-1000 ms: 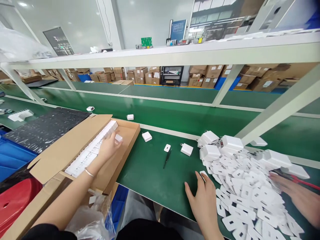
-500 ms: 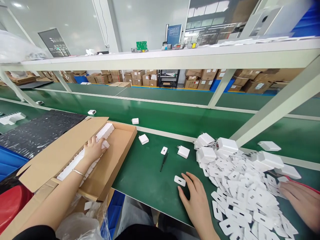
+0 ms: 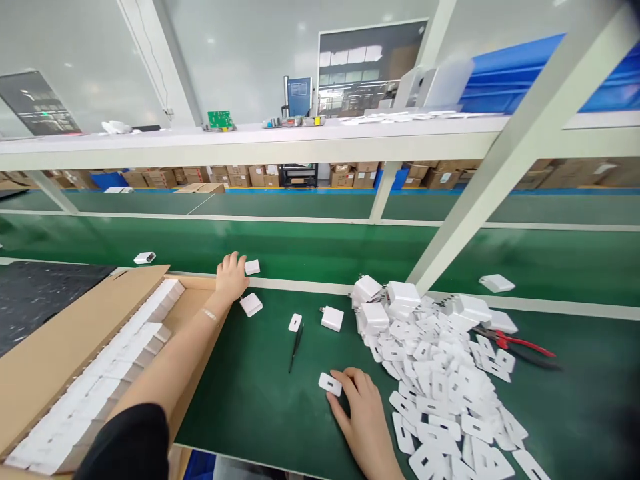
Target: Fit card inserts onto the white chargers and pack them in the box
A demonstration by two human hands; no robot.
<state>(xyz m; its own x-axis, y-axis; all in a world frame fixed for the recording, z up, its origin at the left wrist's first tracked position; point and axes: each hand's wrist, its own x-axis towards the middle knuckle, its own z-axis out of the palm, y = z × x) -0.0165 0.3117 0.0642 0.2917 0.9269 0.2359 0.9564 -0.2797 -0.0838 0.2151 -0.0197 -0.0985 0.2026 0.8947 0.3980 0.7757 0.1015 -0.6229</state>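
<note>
My left hand [image 3: 231, 277] is stretched over the far end of the cardboard box, fingers extended and slightly apart. Its fingertips lie right beside a white charger [image 3: 253, 267] on the green strip behind the bench edge; no grip on it shows. Nearer me lies another white charger [image 3: 251, 305]. My right hand [image 3: 361, 413] rests low on the green bench, thumb and forefinger closed on the edges of a small white slotted plate [image 3: 330, 385]. Black tweezers [image 3: 296, 348] lie beyond it, beside a second slotted plate [image 3: 295, 323] and a charger with prongs [image 3: 332, 319].
An open cardboard box [image 3: 197, 283] on the left holds rows of white chargers [image 3: 120, 360]. On the right spreads a heap of white slotted plates [image 3: 440, 380], with several chargers at its back and red-handled pliers [image 3: 520, 343] beside it. A slanted white post [image 3: 465, 207] rises behind.
My left hand has left the charger row in the box and reached to the charger at the back. Another person's hand has gone from the pliers at right. The view has turned right.
</note>
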